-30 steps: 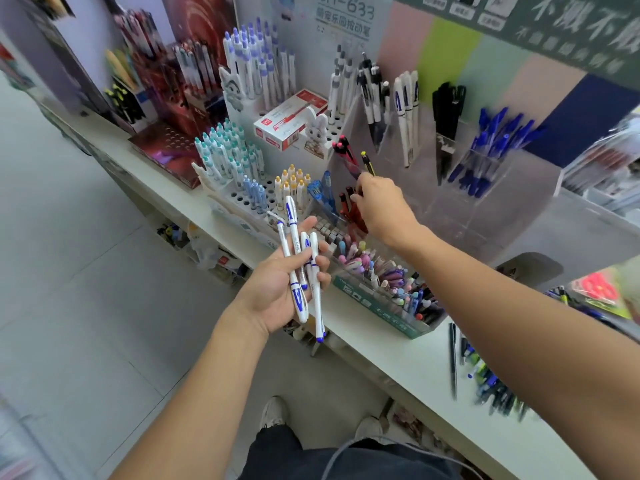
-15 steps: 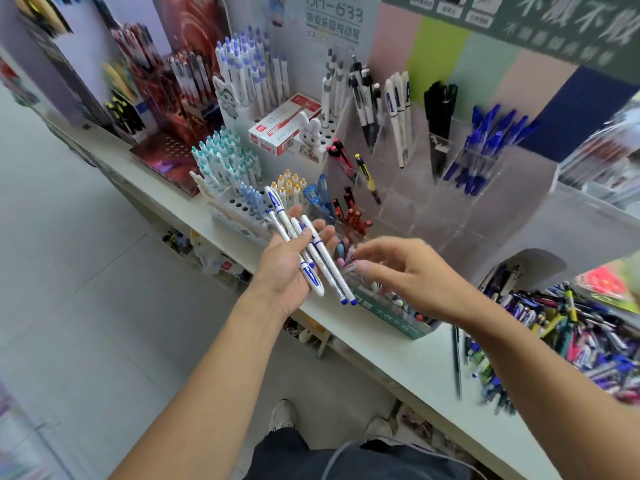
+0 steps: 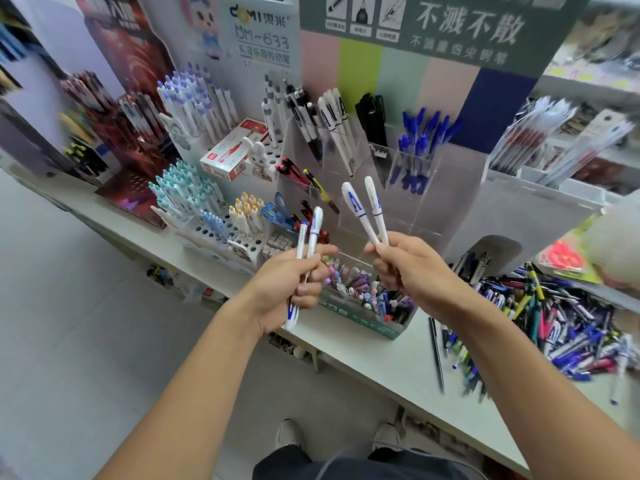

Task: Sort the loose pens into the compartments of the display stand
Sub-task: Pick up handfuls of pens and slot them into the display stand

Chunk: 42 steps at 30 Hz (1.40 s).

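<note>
Before the stand (image 3: pixel 426 202), each hand, left (image 3: pixel 291 285) and right (image 3: pixel 412 268), pinches two pens (image 3: pixel 367 213) loosely; one could slip.

Bare white counter strip (image 3: pixel 391 362) before me, room to pass. Heap of loose mixed pens (image 3: pixel 568 327) blocks right side. Green-fronted box of pastel pens (image 3: pixel 363 299) under my hands. Clear acrylic display stand (image 3: pixel 446 202) behind, lower compartments open-topped.
</note>
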### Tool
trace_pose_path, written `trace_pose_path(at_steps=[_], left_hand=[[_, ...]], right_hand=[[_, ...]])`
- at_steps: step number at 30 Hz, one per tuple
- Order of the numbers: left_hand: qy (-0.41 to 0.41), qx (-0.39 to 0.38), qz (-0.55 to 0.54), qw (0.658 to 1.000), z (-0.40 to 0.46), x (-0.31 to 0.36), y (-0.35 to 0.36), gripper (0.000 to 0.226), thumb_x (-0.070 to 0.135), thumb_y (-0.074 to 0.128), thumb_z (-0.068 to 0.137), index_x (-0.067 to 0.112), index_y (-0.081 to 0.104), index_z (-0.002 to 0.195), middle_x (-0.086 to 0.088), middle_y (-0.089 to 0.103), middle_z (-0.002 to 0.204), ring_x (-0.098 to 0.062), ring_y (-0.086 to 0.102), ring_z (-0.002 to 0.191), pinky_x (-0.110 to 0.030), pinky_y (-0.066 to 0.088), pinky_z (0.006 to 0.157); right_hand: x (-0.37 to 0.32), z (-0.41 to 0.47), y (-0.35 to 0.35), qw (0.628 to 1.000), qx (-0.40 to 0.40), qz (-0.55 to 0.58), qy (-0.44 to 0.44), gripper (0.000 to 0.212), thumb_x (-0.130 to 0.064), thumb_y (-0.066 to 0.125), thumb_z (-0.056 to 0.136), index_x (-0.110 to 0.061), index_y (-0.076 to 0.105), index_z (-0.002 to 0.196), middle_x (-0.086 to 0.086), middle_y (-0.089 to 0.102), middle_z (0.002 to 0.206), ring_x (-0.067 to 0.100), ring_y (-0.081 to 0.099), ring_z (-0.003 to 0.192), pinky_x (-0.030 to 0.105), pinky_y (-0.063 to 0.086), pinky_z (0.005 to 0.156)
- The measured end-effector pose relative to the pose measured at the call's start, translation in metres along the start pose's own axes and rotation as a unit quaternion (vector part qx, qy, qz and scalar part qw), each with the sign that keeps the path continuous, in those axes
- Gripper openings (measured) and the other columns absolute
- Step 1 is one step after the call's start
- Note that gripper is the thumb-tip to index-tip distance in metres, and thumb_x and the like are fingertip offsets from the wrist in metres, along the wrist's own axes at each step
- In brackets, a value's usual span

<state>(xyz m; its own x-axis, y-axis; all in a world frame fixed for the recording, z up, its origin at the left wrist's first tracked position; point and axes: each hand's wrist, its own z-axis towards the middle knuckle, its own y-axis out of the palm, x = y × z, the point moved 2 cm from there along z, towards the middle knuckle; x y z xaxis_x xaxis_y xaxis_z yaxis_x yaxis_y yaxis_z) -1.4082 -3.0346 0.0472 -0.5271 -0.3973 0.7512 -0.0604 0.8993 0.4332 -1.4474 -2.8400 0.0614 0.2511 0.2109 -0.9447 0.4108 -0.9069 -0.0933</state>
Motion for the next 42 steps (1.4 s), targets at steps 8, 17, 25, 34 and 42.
trace_pose_path(at_steps=[8,17,25,34,42], left_hand=[[-0.028,-0.083,0.132,0.987,-0.013,-0.009,0.015,0.031,0.029,0.046,0.105,0.005,0.057,0.121,-0.004,0.050,0.070,-0.011,0.038,0.048,-0.018,0.030,0.039],[-0.019,0.110,-0.275,0.955,-0.015,-0.001,-0.026,0.055,0.056,0.031,0.105,0.014,0.042,0.071,0.003,0.029,0.061,-0.009,0.029,0.042,-0.019,0.026,0.038],[0.110,0.167,-0.410,0.890,-0.002,0.022,-0.010,0.033,0.035,0.041,0.106,0.023,0.066,0.088,-0.008,0.060,0.086,-0.013,0.054,0.066,-0.028,0.049,0.059],[0.158,0.138,-0.142,0.967,-0.016,0.003,0.007,0.014,0.015,0.062,0.095,0.012,0.074,0.100,-0.001,0.063,0.072,-0.008,0.053,0.058,-0.016,0.045,0.047],[0.132,0.010,0.081,0.988,-0.028,-0.003,0.003,0.050,0.041,0.062,0.089,0.008,0.066,0.126,-0.017,0.066,0.126,-0.030,0.063,0.118,-0.046,0.053,0.099]], right_hand=[[-0.012,0.020,0.025,0.990,0.017,0.133,0.052,0.030,-0.024,0.070,0.094,0.006,0.069,0.096,-0.002,0.032,0.058,0.019,0.036,0.058,0.025,0.053,0.056],[-0.029,0.009,0.009,0.998,-0.005,0.057,-0.010,0.026,-0.027,0.042,0.109,-0.015,0.047,0.087,0.001,0.049,0.065,0.014,0.046,0.049,0.030,0.048,0.051],[-0.003,-0.008,0.056,0.992,-0.058,0.061,-0.096,0.018,-0.012,0.067,0.094,-0.011,0.070,0.112,-0.004,0.042,0.056,0.009,0.027,0.043,0.022,0.026,0.041],[-0.015,0.009,0.047,0.966,0.009,0.254,-0.046,0.021,-0.035,0.066,0.086,-0.017,0.072,0.096,-0.003,0.019,0.057,0.011,0.011,0.050,0.022,0.013,0.044],[-0.032,0.031,0.016,0.981,0.040,0.192,-0.004,0.030,-0.030,0.055,0.104,-0.011,0.056,0.080,-0.009,0.025,0.050,0.006,0.019,0.044,0.018,0.021,0.039]])
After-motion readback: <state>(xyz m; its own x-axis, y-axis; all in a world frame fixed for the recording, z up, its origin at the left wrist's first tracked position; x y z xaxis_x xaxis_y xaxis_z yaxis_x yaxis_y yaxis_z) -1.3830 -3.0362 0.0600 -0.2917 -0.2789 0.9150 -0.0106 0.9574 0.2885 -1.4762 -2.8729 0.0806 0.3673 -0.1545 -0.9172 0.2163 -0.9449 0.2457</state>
